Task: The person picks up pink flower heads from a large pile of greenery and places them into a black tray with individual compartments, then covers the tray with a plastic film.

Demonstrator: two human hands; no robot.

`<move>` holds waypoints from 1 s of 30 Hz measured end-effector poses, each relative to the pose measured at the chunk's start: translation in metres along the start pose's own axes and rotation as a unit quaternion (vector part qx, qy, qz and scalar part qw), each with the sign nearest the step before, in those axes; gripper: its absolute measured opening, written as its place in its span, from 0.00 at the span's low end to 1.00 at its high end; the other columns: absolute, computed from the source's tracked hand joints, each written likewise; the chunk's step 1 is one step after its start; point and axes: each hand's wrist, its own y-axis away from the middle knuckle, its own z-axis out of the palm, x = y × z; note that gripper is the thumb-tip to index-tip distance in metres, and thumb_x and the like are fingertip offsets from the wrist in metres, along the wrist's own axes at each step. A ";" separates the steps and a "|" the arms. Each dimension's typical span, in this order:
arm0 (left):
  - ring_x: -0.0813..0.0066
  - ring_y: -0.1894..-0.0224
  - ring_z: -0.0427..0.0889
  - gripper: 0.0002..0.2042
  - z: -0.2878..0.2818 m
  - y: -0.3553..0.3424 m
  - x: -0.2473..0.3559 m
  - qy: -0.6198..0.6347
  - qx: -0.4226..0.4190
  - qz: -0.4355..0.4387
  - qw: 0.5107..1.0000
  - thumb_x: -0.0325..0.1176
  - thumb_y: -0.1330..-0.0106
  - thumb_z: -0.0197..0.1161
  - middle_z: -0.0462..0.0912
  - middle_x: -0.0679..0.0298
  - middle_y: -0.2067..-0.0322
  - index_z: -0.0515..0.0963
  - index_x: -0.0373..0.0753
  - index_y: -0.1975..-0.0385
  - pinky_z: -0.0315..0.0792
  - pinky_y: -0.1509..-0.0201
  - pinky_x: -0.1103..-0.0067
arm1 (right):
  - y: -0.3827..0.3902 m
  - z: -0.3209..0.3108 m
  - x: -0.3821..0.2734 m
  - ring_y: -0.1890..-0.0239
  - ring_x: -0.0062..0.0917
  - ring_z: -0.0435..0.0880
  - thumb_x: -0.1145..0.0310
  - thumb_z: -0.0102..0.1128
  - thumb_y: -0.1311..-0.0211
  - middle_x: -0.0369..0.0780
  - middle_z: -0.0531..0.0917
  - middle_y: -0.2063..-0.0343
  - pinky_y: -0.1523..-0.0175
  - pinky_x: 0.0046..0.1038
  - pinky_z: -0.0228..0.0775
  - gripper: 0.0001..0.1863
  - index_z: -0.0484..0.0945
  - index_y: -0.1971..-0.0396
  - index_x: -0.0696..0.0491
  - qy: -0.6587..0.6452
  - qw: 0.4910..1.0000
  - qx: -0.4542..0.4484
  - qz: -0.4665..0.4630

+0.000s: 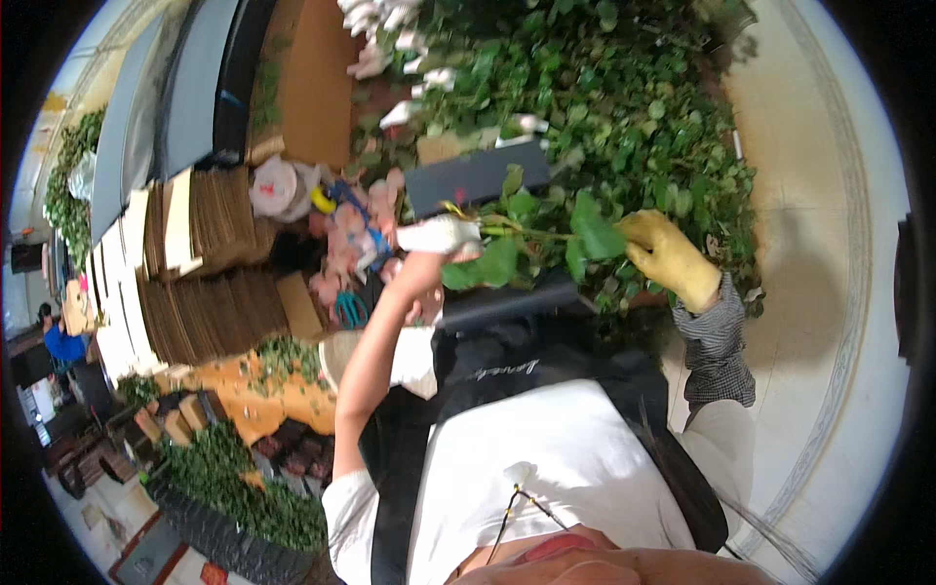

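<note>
My left hand [439,237], in what looks like a white glove, is closed around a leafy green stem [531,232]. The stem runs to the right across my front, with broad leaves hanging from it. At its right end is my right hand [673,258], in a yellow glove with a grey checked sleeve; its fingers are curled at a large leaf [593,229]. Just beyond the stem lies a dark flat board [478,178], and a dark edge [512,304] crosses in front of my black apron.
A heap of leafy stems [624,107] covers the far side, with white and pink wrapped flower heads [370,58] at its left. Stacks of cardboard [210,312] stand at left, near pink scraps [346,239] and teal-handled scissors [351,310]. Pale floor [799,244] lies at right.
</note>
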 end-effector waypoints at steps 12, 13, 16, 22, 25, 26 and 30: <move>0.43 0.40 0.68 0.21 0.007 -0.002 0.032 -0.108 0.031 -0.032 0.993 0.51 0.37 0.68 0.70 0.47 0.41 0.83 0.43 0.51 0.66 0.36 0.57 | 0.068 0.107 0.009 0.68 0.38 0.81 0.73 0.64 0.44 0.39 0.80 0.77 0.55 0.39 0.74 0.09 0.82 0.62 0.52 0.177 0.977 -0.001 0.119; 0.42 0.39 0.67 0.22 0.010 -0.001 0.035 -0.092 0.032 -0.047 0.994 0.51 0.38 0.69 0.69 0.48 0.40 0.83 0.41 0.51 0.65 0.35 0.57 | 0.069 0.105 0.006 0.67 0.37 0.81 0.73 0.65 0.44 0.40 0.81 0.75 0.51 0.39 0.74 0.11 0.82 0.60 0.53 0.182 0.975 0.006 0.128; 0.44 0.38 0.68 0.33 0.009 0.011 0.045 -0.112 0.005 -0.051 0.992 0.52 0.47 0.77 0.66 0.46 0.38 0.79 0.38 0.45 0.66 0.34 0.58 | 0.062 0.108 -0.001 0.58 0.37 0.82 0.72 0.67 0.45 0.41 0.83 0.67 0.41 0.39 0.71 0.16 0.82 0.54 0.53 0.187 0.971 0.051 0.141; 0.46 0.41 0.70 0.30 0.003 0.003 0.046 -0.082 0.009 -0.036 0.996 0.43 0.50 0.79 0.67 0.47 0.39 0.79 0.40 0.46 0.69 0.37 0.60 | 0.069 0.140 0.033 0.39 0.37 0.77 0.72 0.69 0.51 0.41 0.85 0.52 0.31 0.39 0.64 0.22 0.82 0.52 0.50 0.239 0.942 0.084 0.222; 0.47 0.43 0.72 0.29 0.008 0.007 0.039 -0.070 0.034 -0.025 0.997 0.37 0.53 0.79 0.67 0.48 0.38 0.81 0.39 0.47 0.70 0.37 0.61 | 0.056 0.144 0.037 0.46 0.36 0.81 0.74 0.72 0.58 0.39 0.85 0.58 0.33 0.38 0.66 0.25 0.83 0.53 0.49 0.246 0.939 0.028 0.240; 0.48 0.44 0.72 0.29 0.010 0.013 0.036 -0.055 0.032 -0.046 0.997 0.37 0.53 0.79 0.67 0.48 0.38 0.80 0.39 0.47 0.70 0.38 0.61 | 0.051 0.126 0.022 0.47 0.36 0.81 0.74 0.72 0.60 0.40 0.84 0.59 0.35 0.39 0.68 0.27 0.82 0.52 0.50 0.234 0.941 0.031 0.244; 0.49 0.46 0.74 0.30 0.014 0.020 0.032 -0.036 0.045 -0.043 0.997 0.38 0.52 0.80 0.67 0.48 0.37 0.80 0.38 0.47 0.73 0.41 0.62 | 0.047 0.102 -0.020 0.44 0.36 0.79 0.74 0.70 0.59 0.42 0.84 0.52 0.32 0.41 0.65 0.28 0.81 0.50 0.50 0.277 0.924 0.138 0.227</move>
